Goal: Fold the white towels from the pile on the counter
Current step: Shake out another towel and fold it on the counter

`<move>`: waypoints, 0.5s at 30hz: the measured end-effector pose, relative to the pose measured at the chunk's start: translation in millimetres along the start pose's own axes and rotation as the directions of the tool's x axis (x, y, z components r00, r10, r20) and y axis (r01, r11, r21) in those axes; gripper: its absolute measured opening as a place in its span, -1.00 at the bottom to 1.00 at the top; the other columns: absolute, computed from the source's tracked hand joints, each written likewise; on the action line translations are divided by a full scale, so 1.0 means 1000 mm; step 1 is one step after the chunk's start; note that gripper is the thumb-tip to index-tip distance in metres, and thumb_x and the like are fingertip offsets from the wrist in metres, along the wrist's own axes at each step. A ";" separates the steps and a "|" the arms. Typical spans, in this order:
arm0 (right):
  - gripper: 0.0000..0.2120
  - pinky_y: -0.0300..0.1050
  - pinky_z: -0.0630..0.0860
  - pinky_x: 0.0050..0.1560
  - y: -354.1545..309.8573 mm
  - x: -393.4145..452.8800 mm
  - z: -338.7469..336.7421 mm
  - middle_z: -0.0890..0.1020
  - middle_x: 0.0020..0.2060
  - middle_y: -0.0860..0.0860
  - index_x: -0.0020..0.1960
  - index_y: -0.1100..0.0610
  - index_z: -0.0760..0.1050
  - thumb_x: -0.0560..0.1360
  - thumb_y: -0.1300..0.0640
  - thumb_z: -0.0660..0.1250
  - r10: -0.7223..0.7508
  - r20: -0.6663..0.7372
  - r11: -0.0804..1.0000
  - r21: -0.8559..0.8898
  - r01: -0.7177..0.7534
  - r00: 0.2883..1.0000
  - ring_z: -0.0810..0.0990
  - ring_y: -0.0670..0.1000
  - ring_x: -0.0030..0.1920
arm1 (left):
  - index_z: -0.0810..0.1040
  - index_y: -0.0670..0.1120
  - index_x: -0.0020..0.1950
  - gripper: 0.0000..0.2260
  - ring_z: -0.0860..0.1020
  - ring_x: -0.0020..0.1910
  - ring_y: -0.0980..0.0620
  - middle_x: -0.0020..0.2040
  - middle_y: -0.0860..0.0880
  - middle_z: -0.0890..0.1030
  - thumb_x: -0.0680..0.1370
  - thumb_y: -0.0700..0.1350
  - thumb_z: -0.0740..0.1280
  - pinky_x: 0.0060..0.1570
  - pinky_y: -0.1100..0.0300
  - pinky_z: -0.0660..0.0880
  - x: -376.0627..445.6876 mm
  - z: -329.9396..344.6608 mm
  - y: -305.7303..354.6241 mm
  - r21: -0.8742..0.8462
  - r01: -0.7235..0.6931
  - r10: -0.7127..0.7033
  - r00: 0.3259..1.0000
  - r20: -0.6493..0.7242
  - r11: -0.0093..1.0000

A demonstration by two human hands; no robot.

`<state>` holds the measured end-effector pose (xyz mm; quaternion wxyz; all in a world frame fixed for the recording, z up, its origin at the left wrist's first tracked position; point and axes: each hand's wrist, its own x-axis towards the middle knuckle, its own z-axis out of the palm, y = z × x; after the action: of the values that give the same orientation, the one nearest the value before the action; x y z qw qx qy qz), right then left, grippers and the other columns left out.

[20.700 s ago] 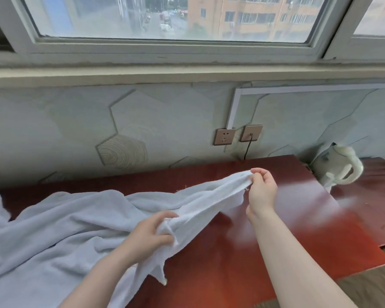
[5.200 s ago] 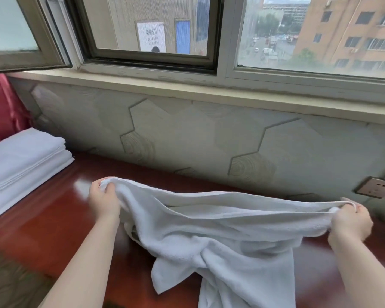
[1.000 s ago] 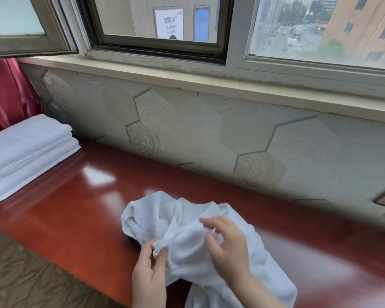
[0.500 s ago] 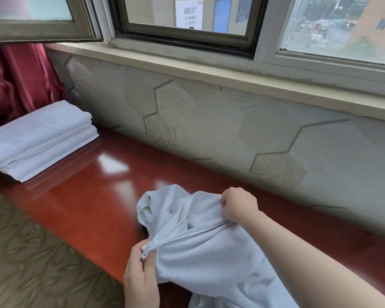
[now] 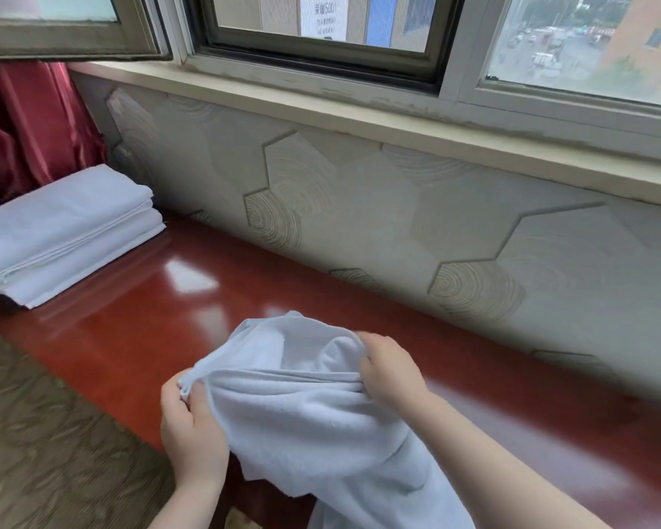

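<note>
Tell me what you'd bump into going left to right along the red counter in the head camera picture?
Stack of folded towels → left hand → white towel → right hand.

It looked like a hotel room: folded white linens [image 5: 65, 231] stacked on a glossy red counter [image 5: 161, 322] under a street-facing window [image 5: 584, 47].

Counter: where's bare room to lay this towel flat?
Bare counter lies between the folded stack and the towel, and along the wall to the right. Near the front edge both hands, left and right, crowd it.
</note>
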<state>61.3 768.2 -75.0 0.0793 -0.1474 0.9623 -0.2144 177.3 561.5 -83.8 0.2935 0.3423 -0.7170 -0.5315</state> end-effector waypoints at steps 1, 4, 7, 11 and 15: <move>-0.80 -0.05 0.36 -0.12 -0.004 -0.004 0.002 0.61 -0.08 0.03 -0.23 0.04 0.44 0.35 0.22 0.06 -0.081 -0.111 0.993 -0.094 0.071 0.991 0.53 0.16 0.05 | 0.44 -0.21 0.18 -0.82 0.43 -0.07 -0.06 -0.03 -0.09 0.51 0.62 -0.25 0.15 -0.09 0.13 0.27 0.004 0.002 0.002 0.005 0.005 -0.005 1.000 -0.017 1.000; -0.87 -0.12 0.29 -0.30 -0.017 -0.018 0.013 0.50 -0.41 -0.04 -0.41 0.03 0.33 0.21 0.19 0.05 -0.236 -0.325 0.968 -0.159 0.194 0.916 0.55 0.11 -0.26 | 0.44 -0.21 0.18 -0.83 0.43 -0.07 -0.06 -0.04 -0.09 0.51 0.62 -0.25 0.14 -0.10 0.14 0.26 0.009 0.010 0.004 0.021 0.023 -0.023 0.999 -0.025 1.000; -0.90 -0.15 0.17 -0.30 -0.026 -0.035 0.032 0.44 -0.46 -0.09 -0.37 0.01 0.34 0.19 0.18 0.09 -0.355 -0.368 0.931 -0.222 0.289 0.860 0.45 0.03 -0.36 | 0.44 -0.19 0.16 -0.85 0.44 -0.07 -0.08 -0.06 -0.09 0.52 0.63 -0.24 0.14 -0.10 0.12 0.27 0.003 0.012 0.002 0.044 0.018 -0.018 1.000 0.012 0.999; -0.86 -0.13 0.31 -0.35 -0.025 -0.048 0.052 0.47 -0.36 -0.07 -0.32 0.03 0.43 0.23 0.26 0.19 -0.483 -0.359 0.872 -0.284 0.400 0.798 0.44 0.03 -0.31 | 0.44 -0.18 0.19 -0.82 0.46 -0.03 -0.09 -0.02 -0.09 0.53 0.63 -0.23 0.14 -0.05 0.08 0.31 -0.005 0.009 -0.007 0.056 0.050 -0.052 0.998 0.032 0.997; -0.88 -0.14 0.34 -0.34 -0.020 -0.049 0.060 0.48 -0.31 -0.06 -0.32 0.02 0.49 0.23 0.23 0.32 -0.475 -0.329 0.875 -0.274 0.399 0.816 0.47 0.04 -0.27 | 0.44 -0.17 0.20 -0.82 0.45 -0.02 -0.07 0.00 -0.10 0.53 0.62 -0.23 0.15 -0.04 0.09 0.31 -0.007 0.007 -0.009 0.058 0.079 -0.081 0.996 0.023 0.995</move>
<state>125.8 742.9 -115.6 -0.1779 -0.3268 0.9147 -0.1577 177.7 569.4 -95.2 0.2529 0.3722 -0.7214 -0.5264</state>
